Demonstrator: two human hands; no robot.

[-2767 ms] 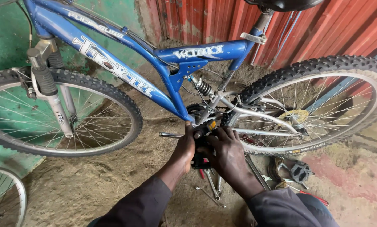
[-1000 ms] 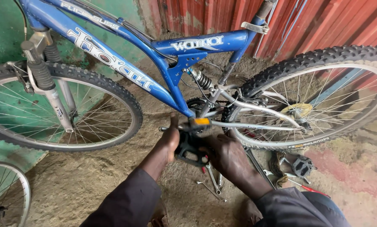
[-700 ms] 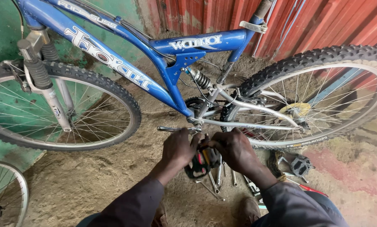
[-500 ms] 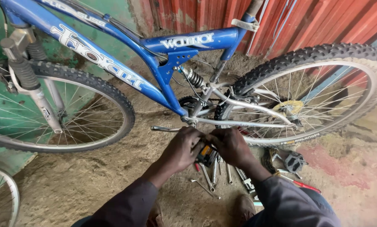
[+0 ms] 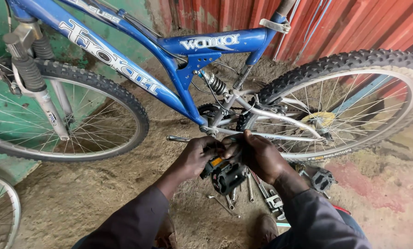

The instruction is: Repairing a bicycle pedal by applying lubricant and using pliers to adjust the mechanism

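Observation:
A blue bicycle frame (image 5: 123, 69) stands across the view on a dirt floor. Just below its bottom bracket (image 5: 211, 131) both my hands meet around a black pedal (image 5: 226, 174) with an orange reflector. My left hand (image 5: 197, 156) grips the pedal's left side. My right hand (image 5: 257, 154) is closed over its upper right part, where the pedal meets the crank. A thin metal rod (image 5: 178, 138) sticks out to the left of my left hand. Whether the pedal is attached to the crank is hidden by my fingers.
The front wheel (image 5: 63, 115) is at left, the rear wheel (image 5: 345, 101) at right. Several spanners (image 5: 250, 186) lie on the ground under my hands. A second black pedal (image 5: 323, 179) lies at right. Another wheel's rim (image 5: 1, 212) shows at the bottom left. Red corrugated sheeting (image 5: 345, 23) stands behind.
My hands have stayed together on the pedal, which has dropped from crank height to lower under them. The camera has moved closer and lower.

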